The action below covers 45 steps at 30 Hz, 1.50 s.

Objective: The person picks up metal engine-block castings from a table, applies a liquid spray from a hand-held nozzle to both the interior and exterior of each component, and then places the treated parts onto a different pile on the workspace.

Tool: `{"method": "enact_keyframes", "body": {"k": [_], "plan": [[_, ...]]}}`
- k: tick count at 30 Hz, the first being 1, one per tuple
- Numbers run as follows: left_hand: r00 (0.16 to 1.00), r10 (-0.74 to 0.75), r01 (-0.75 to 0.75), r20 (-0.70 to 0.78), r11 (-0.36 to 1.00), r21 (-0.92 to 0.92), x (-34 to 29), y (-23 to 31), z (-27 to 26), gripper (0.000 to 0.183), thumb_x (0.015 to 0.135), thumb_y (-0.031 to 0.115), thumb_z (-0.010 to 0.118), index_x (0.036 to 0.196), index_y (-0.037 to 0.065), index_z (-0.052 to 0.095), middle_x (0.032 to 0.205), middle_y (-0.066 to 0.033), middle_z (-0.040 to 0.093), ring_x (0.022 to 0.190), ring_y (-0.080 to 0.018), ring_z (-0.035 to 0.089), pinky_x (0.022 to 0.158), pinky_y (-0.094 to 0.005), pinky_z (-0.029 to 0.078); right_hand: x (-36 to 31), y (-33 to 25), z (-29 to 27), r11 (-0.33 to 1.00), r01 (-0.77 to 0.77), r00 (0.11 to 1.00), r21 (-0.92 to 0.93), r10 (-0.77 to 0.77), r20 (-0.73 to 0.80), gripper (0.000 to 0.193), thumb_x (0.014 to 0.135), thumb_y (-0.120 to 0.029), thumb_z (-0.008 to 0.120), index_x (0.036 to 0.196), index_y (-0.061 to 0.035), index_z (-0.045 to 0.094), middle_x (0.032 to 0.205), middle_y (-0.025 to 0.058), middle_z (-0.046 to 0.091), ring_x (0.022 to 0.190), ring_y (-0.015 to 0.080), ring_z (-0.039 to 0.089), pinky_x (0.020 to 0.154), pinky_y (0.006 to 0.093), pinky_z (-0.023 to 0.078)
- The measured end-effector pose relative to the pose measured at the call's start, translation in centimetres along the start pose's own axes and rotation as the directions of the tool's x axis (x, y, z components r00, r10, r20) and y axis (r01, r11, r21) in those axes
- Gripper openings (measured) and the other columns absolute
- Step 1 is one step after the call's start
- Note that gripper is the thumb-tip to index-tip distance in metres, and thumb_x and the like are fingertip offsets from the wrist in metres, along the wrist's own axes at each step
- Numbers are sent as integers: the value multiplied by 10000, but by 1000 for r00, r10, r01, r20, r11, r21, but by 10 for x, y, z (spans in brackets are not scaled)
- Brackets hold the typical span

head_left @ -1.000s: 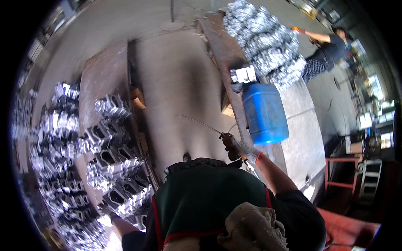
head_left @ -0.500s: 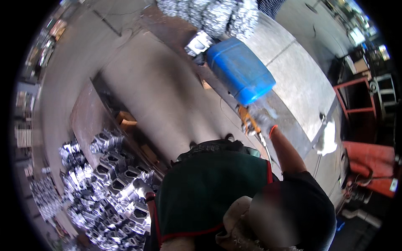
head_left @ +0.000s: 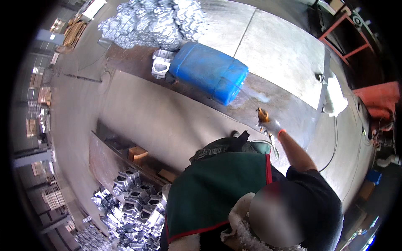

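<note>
My right hand [head_left: 272, 126], in a light glove with an orange cuff, is wrapped round an orange-yellow hand tool [head_left: 263, 115]. A thin hose [head_left: 274, 147] hangs below that hand. The tool is apart from the blue plastic drum [head_left: 209, 71], which lies on its side on the table to the upper left. Of my left hand [head_left: 166, 190] only a pale gloved part shows at the apron's left edge; its fingers are hidden. Beside it rises a heap of silvery metal castings [head_left: 138, 205].
A dark-topped table [head_left: 289, 102] carries a lighter sheet [head_left: 284, 50], a second heap of castings [head_left: 155, 25] and one casting [head_left: 161, 67] against the drum. A white bag [head_left: 335, 96] hangs at its right edge. Cardboard boxes [head_left: 137, 154] sit beneath the left table.
My view has swung, so the drum and table appear further left. My left hand has drawn back from the castings toward the apron. The right hand keeps hold of the orange-yellow tool.
</note>
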<state>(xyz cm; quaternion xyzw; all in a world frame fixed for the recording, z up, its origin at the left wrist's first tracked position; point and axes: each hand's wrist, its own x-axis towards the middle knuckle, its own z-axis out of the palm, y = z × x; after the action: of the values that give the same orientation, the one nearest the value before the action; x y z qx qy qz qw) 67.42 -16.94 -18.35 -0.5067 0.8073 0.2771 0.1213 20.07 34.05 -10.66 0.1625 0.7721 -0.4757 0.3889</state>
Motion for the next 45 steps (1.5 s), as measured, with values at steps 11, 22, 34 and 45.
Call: {"method": "enact_keyframes", "body": {"k": [11, 22, 34, 45], "plan": [[650, 735, -657, 196, 412, 631, 148, 72, 12, 161, 797, 236, 590, 798, 77, 562, 783, -82, 600, 753, -218, 571, 655, -367, 463, 96, -14, -53, 996, -88, 951, 26, 92, -295, 171, 726, -180, 594, 794, -23, 598, 608, 61, 577, 478, 139, 533, 426, 293, 420], [960, 280, -264, 6, 913, -311, 323, 452, -107, 278, 834, 302, 498, 785, 40, 578, 637, -55, 534, 576, -149, 483, 538, -323, 386, 152, 13, -170, 854, -355, 623, -379, -86, -777, 621, 754, -420, 578, 1199, 3, 484, 852, 169, 659, 752, 269, 643, 661, 372, 498], [989, 109, -133, 104, 957, 256, 569, 632, -52, 755, 724, 659, 545, 1012, -34, 630, 1082, -255, 589, 1039, -371, 567, 854, -413, 458, -94, -35, 107, 695, -581, 683, 424, 699, -210, 389, 843, -176, 566, 1165, 29, 488, 722, 82, 582, 569, 127, 549, 462, 263, 439], [917, 192, -388, 350, 639, 665, 601, 609, -44, 324, 779, 226, 470, 999, 69, 649, 1094, -161, 604, 1043, -323, 562, 842, -400, 465, -90, -77, 138, 655, -512, 722, 556, 679, -135, 345, 875, -214, 555, 1129, 16, 519, 758, 65, 604, 617, 134, 577, 504, 257, 461]]}}
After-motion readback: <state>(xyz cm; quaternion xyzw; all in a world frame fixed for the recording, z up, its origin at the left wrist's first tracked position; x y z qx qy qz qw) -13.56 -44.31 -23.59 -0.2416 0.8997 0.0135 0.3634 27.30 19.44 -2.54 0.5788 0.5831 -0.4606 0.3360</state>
